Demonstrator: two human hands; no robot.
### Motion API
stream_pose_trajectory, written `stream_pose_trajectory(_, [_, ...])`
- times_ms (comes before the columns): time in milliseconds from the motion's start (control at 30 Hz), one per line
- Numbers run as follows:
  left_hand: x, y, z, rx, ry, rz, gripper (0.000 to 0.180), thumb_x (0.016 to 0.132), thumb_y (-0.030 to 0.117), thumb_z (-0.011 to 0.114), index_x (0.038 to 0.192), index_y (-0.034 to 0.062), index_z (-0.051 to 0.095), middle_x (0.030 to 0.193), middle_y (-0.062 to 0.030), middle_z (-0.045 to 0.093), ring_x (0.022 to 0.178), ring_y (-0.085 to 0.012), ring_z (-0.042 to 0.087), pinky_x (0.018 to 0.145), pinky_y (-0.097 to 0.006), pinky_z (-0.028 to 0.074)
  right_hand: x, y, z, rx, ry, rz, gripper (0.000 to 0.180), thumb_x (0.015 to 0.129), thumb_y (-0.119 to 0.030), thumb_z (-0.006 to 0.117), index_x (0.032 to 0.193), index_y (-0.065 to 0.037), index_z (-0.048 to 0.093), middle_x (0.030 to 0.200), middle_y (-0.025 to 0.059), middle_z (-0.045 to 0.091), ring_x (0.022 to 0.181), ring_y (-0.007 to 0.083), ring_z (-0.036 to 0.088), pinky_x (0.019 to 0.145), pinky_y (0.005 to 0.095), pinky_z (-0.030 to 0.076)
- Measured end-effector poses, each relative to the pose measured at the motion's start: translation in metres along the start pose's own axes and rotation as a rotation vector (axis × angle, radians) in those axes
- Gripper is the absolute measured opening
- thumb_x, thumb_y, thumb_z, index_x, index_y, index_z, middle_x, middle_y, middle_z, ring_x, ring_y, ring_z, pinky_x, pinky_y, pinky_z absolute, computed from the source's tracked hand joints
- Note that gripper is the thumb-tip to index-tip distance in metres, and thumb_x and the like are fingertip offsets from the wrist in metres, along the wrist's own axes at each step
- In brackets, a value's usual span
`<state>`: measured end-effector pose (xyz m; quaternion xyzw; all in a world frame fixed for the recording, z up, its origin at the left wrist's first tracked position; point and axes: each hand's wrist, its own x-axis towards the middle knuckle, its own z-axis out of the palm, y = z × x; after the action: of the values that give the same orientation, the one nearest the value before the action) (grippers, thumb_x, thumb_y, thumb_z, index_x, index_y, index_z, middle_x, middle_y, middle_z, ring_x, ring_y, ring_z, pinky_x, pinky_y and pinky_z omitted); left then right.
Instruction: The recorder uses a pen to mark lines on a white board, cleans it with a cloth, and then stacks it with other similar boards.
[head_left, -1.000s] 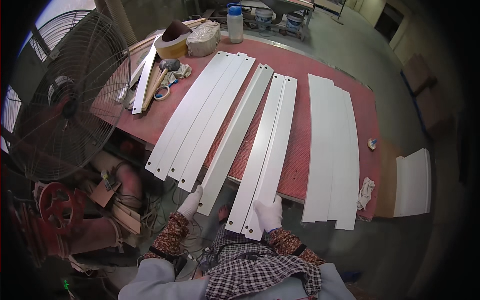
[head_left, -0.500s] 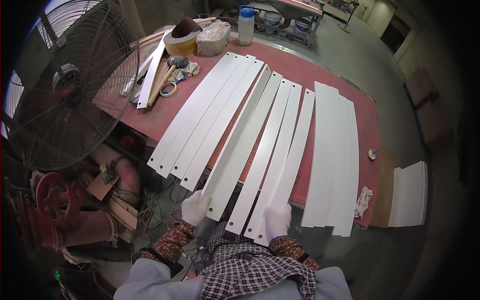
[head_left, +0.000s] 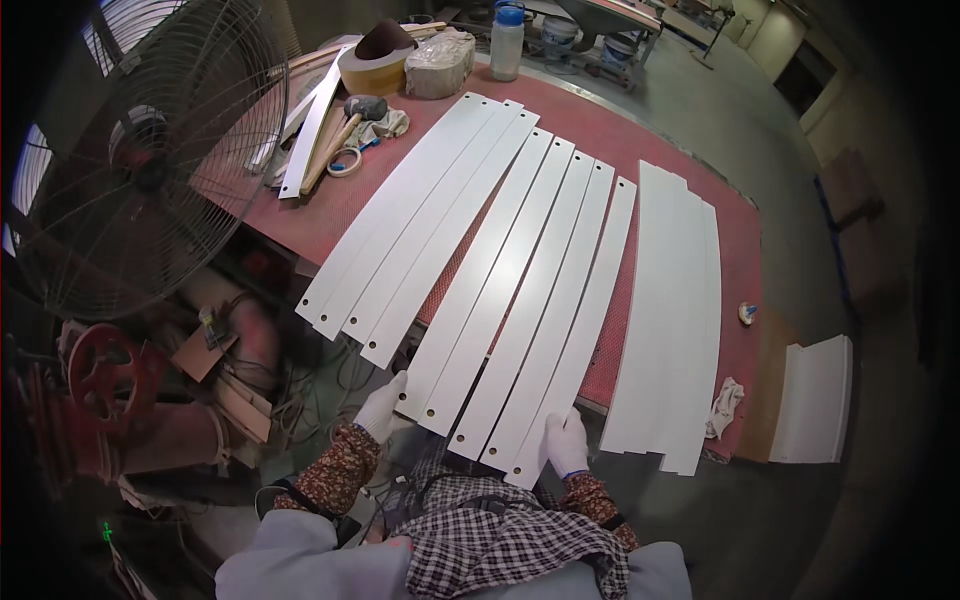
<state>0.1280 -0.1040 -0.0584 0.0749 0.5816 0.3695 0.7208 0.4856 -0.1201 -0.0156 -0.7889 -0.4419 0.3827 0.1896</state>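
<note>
Here, four white strips point(head_left: 520, 300) lie fanned on the red table point(head_left: 600, 120), near ends overhanging, the gloved left hand point(head_left: 383, 408) gripping the leftmost end, the right hand point(head_left: 566, 443) the rightmost, with more strips point(head_left: 665, 320) right.

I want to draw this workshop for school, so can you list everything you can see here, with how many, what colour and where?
white strips: about eleven, white, long and flat, in three groups across the table, near ends hanging over its edge
table: one, red top, middle of the view
fan: one, dark wire cage, left of the table
tape roll: one, tan, far left end of the table
plastic bottle: one, clear with blue cap, far edge of the table
white panel: one, white, on the floor at right
rag: one, whitish, at the table's near right corner
left hand: white glove, grip on the end of the middle group's left strip
right hand: white glove, grip on the end of that group's right strip
</note>
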Motion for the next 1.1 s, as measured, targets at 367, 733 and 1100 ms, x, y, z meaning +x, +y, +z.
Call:
stream_pose_trajectory(367, [-0.036, -0.002, 0.048, -0.416, -0.075, -0.394, 0.064, 0.114, 0.040, 0.037, 0.163, 0.0019, 0.020, 0.171, -0.0220, 0.020, 0.159, -0.0465, 0.016, 0.122, -0.075, 0.014, 0.056, -0.042, -0.023, -0.703, -0.129, -0.199, 0.059, 0.105, -0.044, 0.041, 0.094, 0.005, 0.072, 0.099, 0.0335, 0.071, 0.100, 0.0493, 0.070, 0.091, 0.0581, 0.054])
stream_pose_trajectory(733, [-0.022, 0.026, 0.038, -0.359, -0.139, -0.295, 0.062, 0.115, 0.043, 0.030, 0.162, 0.0037, 0.022, 0.171, -0.0200, 0.023, 0.159, -0.0440, 0.019, 0.123, -0.073, 0.013, 0.084, -0.087, -0.011, -0.734, -0.075, -0.220, 0.063, 0.104, -0.047, 0.041, 0.096, 0.005, 0.075, 0.099, 0.0320, 0.073, 0.097, 0.0468, 0.073, 0.090, 0.0543, 0.057])
stream_pose_trajectory(1100, [-0.031, 0.042, -0.006, 1.168, 0.645, 0.616, 0.056, 0.088, 0.031, 0.076, 0.135, 0.0071, 0.056, 0.118, -0.0167, 0.060, 0.109, -0.0335, 0.060, 0.095, -0.045, 0.052, 0.106, -0.070, -0.014, -0.544, 0.024, -0.184, 0.053, 0.102, -0.047, 0.049, 0.101, 0.004, 0.066, 0.102, 0.0339, 0.071, 0.102, 0.0497, 0.069, 0.091, 0.0573, 0.051])
